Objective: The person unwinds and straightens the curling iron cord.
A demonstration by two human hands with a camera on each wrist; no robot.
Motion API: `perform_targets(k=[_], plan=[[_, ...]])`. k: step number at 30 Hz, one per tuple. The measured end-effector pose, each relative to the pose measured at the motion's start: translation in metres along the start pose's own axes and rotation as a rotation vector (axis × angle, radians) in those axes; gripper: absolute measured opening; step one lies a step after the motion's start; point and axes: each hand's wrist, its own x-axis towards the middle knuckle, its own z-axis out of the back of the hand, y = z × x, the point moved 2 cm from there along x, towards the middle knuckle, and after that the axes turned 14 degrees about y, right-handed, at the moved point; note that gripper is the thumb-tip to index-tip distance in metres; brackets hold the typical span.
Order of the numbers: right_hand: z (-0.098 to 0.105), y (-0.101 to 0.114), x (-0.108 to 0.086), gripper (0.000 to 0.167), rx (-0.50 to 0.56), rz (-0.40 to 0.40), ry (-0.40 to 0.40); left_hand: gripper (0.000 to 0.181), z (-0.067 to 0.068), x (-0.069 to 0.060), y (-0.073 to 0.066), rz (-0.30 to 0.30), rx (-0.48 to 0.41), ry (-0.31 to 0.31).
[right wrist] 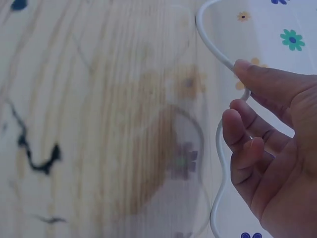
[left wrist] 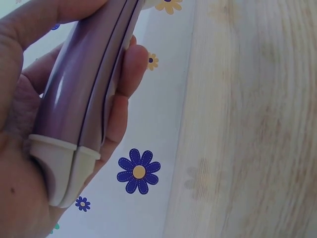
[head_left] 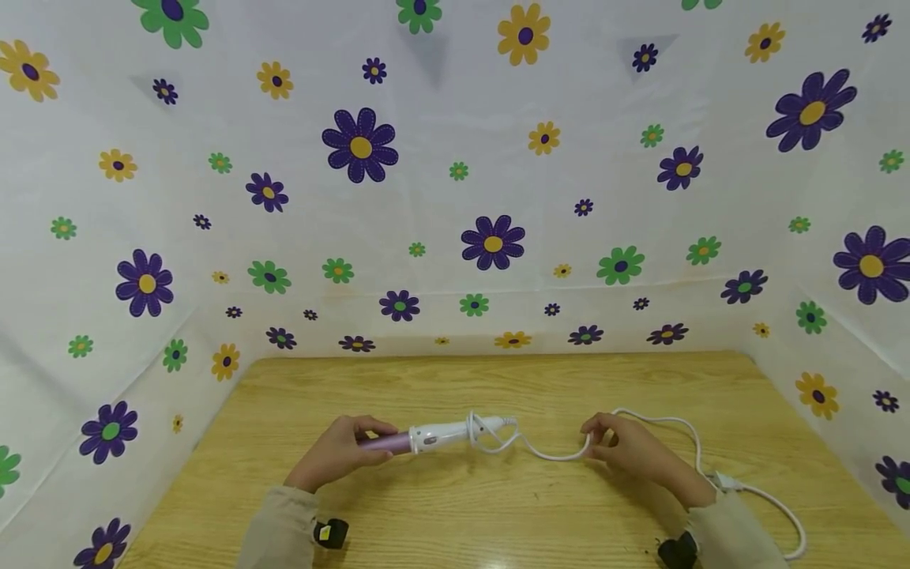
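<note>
A hair curling iron (head_left: 442, 435) with a purple barrel and a white handle lies sideways, low over the table in the head view. My left hand (head_left: 341, 452) grips it by the barrel; in the left wrist view the cream tip (left wrist: 62, 163) of the barrel rests against the palm. The white cord (head_left: 558, 457) is looped around the handle's end and runs to the right. Between thumb and fingertips, my right hand (head_left: 633, 452) pinches that cord, which curves past the fingers in the right wrist view.
The white plug (head_left: 727, 480) is by the right forearm, with more cord curving toward the table's front right. A wooden table (head_left: 455, 379) stretches beneath both hands. White flower-printed sheeting (head_left: 426, 205) walls off the back and both sides.
</note>
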Motion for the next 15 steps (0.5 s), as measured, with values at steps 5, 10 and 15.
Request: perform_targets(k=[5,10,15], plan=[[0.000,0.006,0.001,0.031,0.065,0.005,-0.006,0.038,0.000,-0.002,-0.002,-0.006,-0.016,-0.002],[-0.005,0.021,0.006,0.032,0.144,0.053,-0.008,0.040,0.000,-0.003,-0.002,-0.005,-0.020,-0.009],[-0.015,0.034,0.016,0.035,0.204,0.074,0.021,0.037,-0.001,-0.001,0.001,0.010,-0.003,-0.007]])
